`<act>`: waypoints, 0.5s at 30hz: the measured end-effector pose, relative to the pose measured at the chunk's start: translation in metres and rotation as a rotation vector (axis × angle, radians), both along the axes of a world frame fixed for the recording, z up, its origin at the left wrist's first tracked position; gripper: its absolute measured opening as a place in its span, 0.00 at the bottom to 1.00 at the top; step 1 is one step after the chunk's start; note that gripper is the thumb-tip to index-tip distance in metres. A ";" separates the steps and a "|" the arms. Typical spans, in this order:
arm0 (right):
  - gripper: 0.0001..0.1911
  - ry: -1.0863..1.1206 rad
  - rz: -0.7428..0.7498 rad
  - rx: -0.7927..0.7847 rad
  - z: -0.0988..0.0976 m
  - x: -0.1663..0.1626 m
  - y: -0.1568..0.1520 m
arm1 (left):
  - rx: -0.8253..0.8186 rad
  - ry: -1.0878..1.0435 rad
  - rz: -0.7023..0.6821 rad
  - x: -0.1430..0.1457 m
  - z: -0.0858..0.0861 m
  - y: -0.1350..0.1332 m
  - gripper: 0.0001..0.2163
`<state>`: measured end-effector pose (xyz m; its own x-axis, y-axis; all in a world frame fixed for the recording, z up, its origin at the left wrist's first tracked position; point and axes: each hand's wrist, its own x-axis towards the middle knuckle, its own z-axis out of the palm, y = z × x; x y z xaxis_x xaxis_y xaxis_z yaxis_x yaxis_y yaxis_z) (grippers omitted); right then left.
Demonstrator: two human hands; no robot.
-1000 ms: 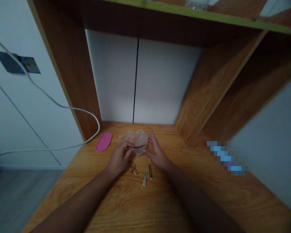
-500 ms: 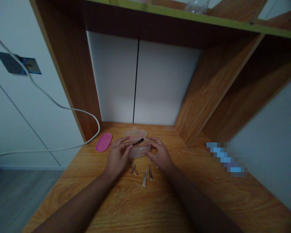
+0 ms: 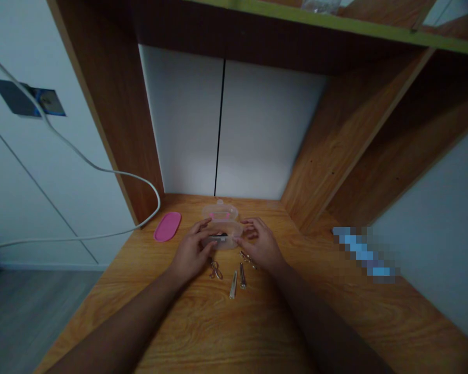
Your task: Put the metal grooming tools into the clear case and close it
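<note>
A small clear plastic container (image 3: pixel 229 243) stands on the wooden desk (image 3: pixel 203 322), its hinged lid (image 3: pixel 220 211) open toward the back. A black hair clip (image 3: pixel 218 237) lies across the container's opening. My left hand (image 3: pixel 190 251) pinches the clip's left end between thumb and fingers at the container's left side. My right hand (image 3: pixel 262 244) has its fingers curled against the container's right rim, steadying it. Several metal hair clips lie on the desk just in front of my hands: a looped one (image 3: pixel 215 270), two straight ones (image 3: pixel 233 284) (image 3: pixel 242 275), and a gold one (image 3: pixel 248 257) under my right hand.
A pink oval lid (image 3: pixel 167 226) lies on the desk to the left. A white cable (image 3: pixel 101 170) hangs past the desk's left side panel. Wooden shelving rises at the right and a shelf runs overhead. A blurred blue patch (image 3: pixel 364 253) sits at the right.
The container went from tilted to standing flat with its lid open. My left hand brought the black clip down into its opening. My right hand closed onto the container's right rim.
</note>
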<state>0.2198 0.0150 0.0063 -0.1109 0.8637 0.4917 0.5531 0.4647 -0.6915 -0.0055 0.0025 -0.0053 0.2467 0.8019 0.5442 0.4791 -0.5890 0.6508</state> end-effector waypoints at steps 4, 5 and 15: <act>0.09 -0.229 -0.028 -0.113 0.008 0.019 -0.005 | 0.002 -0.004 0.021 0.000 -0.001 0.001 0.14; 0.10 -0.320 -0.005 -0.147 0.008 0.023 -0.006 | 0.007 -0.004 0.024 0.000 -0.001 0.001 0.15; 0.05 -0.456 0.220 -0.123 0.011 0.019 -0.016 | 0.303 0.338 -0.007 -0.016 0.039 -0.020 0.25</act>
